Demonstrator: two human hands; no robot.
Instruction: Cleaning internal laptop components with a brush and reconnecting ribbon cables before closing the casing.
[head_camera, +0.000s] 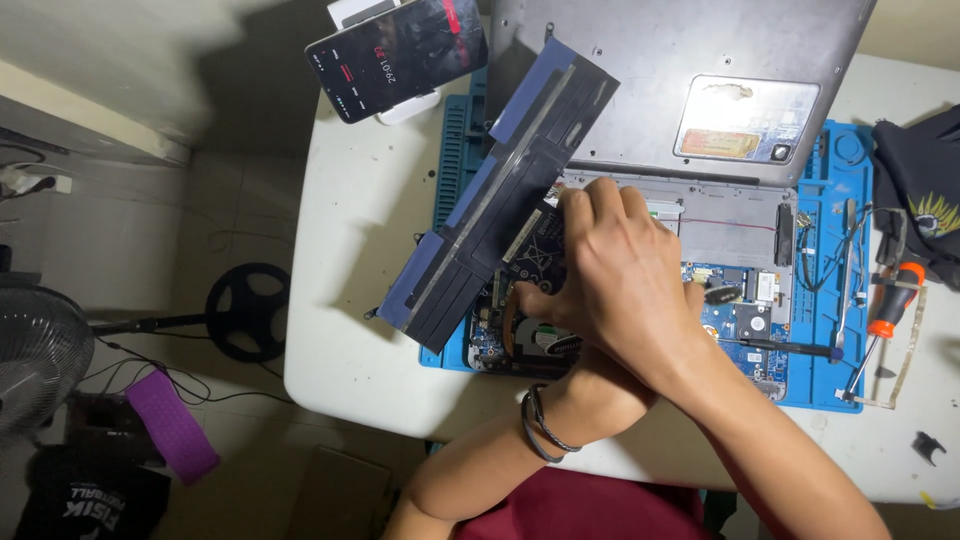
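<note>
White worktop (350, 330), blue mat (822, 385), opened laptop (735, 300). Long battery pack (500, 195): axis diagonal, up-right to down-left, tilted over the laptop's left edge. Right hand (620, 285) nearer, gripping its lower end; left hand (560, 345) underneath, grip hidden.

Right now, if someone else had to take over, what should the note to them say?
Right hand: lies on top, pressing down over the open laptop, fingers at the edge of the long black battery.
Left hand: mostly hidden under the right one, so its grip cannot be told; its wrist wears a dark band.
Battery: tilted up and out of its bay, far end over the blue mat.
Done: the grey bottom cover is off and lies behind the laptop, circuit board showing.
Left: the battery is not yet fully clear of the laptop.
Nearby: orange-handled screwdriver on the right, phone propped at the back.
</note>
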